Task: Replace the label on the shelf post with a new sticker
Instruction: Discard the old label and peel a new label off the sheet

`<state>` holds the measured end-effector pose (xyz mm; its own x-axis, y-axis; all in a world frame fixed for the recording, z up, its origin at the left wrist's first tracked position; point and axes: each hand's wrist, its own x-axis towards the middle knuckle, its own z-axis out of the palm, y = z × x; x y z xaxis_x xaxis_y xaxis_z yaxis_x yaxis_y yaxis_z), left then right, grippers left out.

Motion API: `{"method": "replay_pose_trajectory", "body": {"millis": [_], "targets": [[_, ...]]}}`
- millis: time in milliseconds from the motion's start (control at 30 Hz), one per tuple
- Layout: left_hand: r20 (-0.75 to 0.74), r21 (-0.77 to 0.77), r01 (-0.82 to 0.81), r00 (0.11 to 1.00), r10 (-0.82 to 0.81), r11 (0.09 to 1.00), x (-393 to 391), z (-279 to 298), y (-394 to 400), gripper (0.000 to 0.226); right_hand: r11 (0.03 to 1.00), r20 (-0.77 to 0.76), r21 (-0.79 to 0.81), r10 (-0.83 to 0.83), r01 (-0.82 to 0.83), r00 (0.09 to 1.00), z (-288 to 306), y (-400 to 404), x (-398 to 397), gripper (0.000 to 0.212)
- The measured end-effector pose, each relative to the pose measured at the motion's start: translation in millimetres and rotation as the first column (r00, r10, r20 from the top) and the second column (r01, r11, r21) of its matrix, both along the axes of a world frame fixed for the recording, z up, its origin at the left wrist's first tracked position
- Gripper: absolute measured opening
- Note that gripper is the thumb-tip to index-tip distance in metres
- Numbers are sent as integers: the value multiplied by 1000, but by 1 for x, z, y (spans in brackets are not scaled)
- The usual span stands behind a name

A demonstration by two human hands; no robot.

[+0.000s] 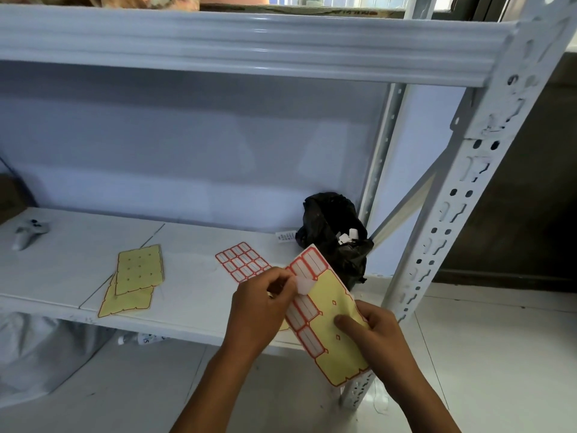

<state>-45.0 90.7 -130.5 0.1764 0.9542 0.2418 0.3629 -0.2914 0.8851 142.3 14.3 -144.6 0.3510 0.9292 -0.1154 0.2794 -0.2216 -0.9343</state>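
My right hand (376, 334) grips a yellow sticker sheet (335, 323) by its right edge, in front of the lower shelf. A column of red-bordered white labels runs down the sheet's left side. My left hand (262, 304) pinches one white sticker (303, 285) that is curled up and partly lifted off the sheet. The white perforated shelf post (462, 189) rises to the right of my hands; torn label residue shows on it near the upper shelf beam.
On the white lower shelf (193, 295) lie a full sheet of red-bordered labels (242, 265), two used yellow backing sheets (134, 279), a grey controller (29, 232) and a black bag (334, 235) holding paper scraps. The upper shelf beam (249, 45) hangs overhead.
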Motion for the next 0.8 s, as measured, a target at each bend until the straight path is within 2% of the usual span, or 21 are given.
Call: {"method": "replay_pose_trajectory", "body": {"millis": [167, 400, 467, 500, 567, 600, 633, 667, 733, 767, 800], "targets": [[-62, -9, -114, 992, 113, 993, -11, -1, 12, 7, 999, -60, -23, -40, 39, 997, -22, 10, -2, 9], [-99, 15, -144, 985, 145, 989, -11, -2, 13, 7, 986, -179, -164, -61, 32, 982, -93, 76, -10, 32], [-93, 21, -121, 988, 123, 992, -9, -3, 12, 4, 972, -84, -222, -92, 71, 992, -109, 90, -13, 50], [-88, 27, -108, 990, 110, 994, -7, -5, 11, 4, 967, 33, -224, -117, 121, 993, -115, 93, -14, 59], [-98, 31, -82, 992, 85, 996, -4, -6, 10, 3, 965, 225, -135, -192, 225, 955, -110, 89, -18, 60], [-113, 36, -69, 991, 73, 997, -1, -6, 11, 6, 968, 230, -67, -223, 243, 947, -99, 84, -20, 54], [-130, 44, -60, 989, 65, 997, 2, -4, 11, 7, 973, 160, -2, -227, 230, 961, -82, 77, -22, 50], [-146, 57, -49, 988, 57, 997, 5, -2, 10, 8, 977, -7, 13, -212, 212, 977, -60, 70, -26, 49], [-168, 104, 15, 986, 2, 994, 15, 4, 5, 8, 992, -374, -38, -127, 121, 919, -17, 57, -25, 51], [-174, 141, 62, 984, -36, 988, 20, 8, 1, 9, 997, -455, -35, -78, 70, 887, 5, 49, -22, 51], [-171, 174, 98, 983, -68, 980, 25, 13, -4, 10, 999, -463, -16, -35, 31, 886, 21, 42, -18, 48]]}}
